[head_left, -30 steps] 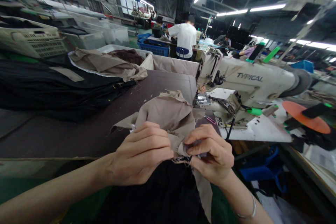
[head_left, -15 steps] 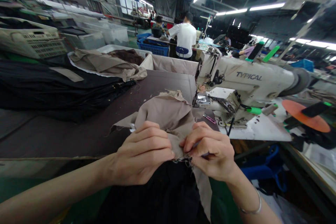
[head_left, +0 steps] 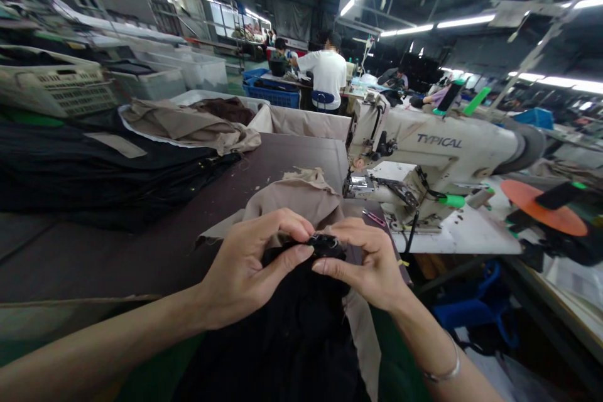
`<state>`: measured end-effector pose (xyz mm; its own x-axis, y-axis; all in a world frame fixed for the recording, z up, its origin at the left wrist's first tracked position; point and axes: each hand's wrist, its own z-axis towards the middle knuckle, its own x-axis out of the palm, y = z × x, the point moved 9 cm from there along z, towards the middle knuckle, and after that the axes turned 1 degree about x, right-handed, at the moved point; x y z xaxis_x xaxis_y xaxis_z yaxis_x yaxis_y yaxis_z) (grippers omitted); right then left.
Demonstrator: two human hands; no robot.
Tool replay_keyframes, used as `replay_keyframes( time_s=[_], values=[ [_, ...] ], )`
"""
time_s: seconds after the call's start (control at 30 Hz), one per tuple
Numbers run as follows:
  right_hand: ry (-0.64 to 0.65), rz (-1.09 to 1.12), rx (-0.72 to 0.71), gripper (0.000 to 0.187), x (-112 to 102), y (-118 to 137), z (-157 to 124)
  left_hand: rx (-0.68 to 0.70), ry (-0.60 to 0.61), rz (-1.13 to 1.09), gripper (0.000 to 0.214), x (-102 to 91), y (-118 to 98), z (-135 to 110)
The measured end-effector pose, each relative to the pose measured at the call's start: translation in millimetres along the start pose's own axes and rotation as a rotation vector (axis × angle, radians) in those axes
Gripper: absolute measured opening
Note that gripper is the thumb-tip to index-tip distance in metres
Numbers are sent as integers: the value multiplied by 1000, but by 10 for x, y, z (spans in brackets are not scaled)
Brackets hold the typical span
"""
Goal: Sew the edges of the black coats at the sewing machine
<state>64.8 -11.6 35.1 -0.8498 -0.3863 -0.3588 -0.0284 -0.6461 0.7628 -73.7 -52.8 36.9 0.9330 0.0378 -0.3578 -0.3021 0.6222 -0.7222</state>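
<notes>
Left hand and right hand pinch a bunched black garment between thumbs and fingertips, their fingers almost meeting over a gathered dark edge. The garment falls away at 6 o'clock. Beige cloth spreads beneath the hands toward 12 o'clock, with a beige strip hanging at 5 o'clock. A metal bangle circles the right wrist.

Pink snips lie near the right hand at 1 o'clock on a dark table. Open tabletop runs from 9 to 11 o'clock as far as a black cloth pile. A beige-walled bin stands along the table's far edge. At 2 o'clock, a sewing machine reads "TYPICAL" on its arm, and an orange disc sits beyond it at 3 o'clock. Well off at 12 o'clock, a co-worker in a white shirt sits near a blue crate.
</notes>
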Motion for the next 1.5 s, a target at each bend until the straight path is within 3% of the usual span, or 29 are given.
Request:
replay_keyframes(
  time_s=[0.13, 0.27, 0.33, 0.43, 0.53, 0.77, 0.87, 1.03, 1.1, 1.2, 1.27, 1.37, 1.5],
  values=[
    [-68, -106, -52, 22, -22, 3, -31, -15, 24, -3, 13, -15, -14, 37],
    [-74, -48, -71, 29, 26, 6, -66, -79, 210, 186, 22, 37, -68, 184],
    [-73, 18, -37, 27, 53, -13, -70, -31, 265, 307, 19, 56, -152, 272],
    [-82, 91, 67, 23, 84, -95, -77, 79, 266, 426, 7, 81, -280, 369],
    [-110, 137, 116, 23, 93, -155, -93, 106, 279, 485, 5, 125, -306, 408],
    [-71, 200, 163, 27, 188, -227, -73, 119, 437, 626, 26, 280, -271, 575],
    [-51, 337, 242, 27, 251, -329, -79, 35, 494, 513, 37, 346, -164, 705],
    [-24, 483, 299, 20, 308, -401, -91, -217, 646, 278, 46, 420, 181, 773],
    [-34, 489, 306, 17, 288, -399, -89, -272, 584, 261, 42, 294, 254, 810],
    [-65, 476, 328, 17, 241, -405, -85, -184, 381, 360, 27, -20, 106, 877],
    [-70, 471, 343, 17, 233, -415, -81, -99, 396, 431, 20, -81, -72, 821],
    [-78, 458, 345, 16, 235, -427, -76, -11, 509, 510, 10, -17, -274, 656],
    [-116, 389, 308, 12, 207, -413, -80, 110, 465, 659, 9, 14, -418, 538]
  ],
)
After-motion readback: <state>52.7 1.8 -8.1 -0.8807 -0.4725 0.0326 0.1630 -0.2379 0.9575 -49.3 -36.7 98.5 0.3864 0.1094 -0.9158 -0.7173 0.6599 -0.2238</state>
